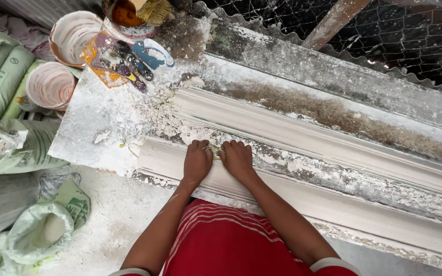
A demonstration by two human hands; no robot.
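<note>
Both hands' fingers [200, 148] curl together, pinching pale fibre strands [215, 149] against the plaster moulding [292, 191]

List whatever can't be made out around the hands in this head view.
- Fibre strands: mostly covered by the left hand and right hand; their grip is unclear.
- Fingertips: curled under, hidden by the knuckles.
- Plaster moulding: far end cut off by the right edge.
- Brush: handle cut off by the top edge.

single head-worn view, looking steeply down from above, close over a plaster-covered bench [98, 117]; floor at left
</note>
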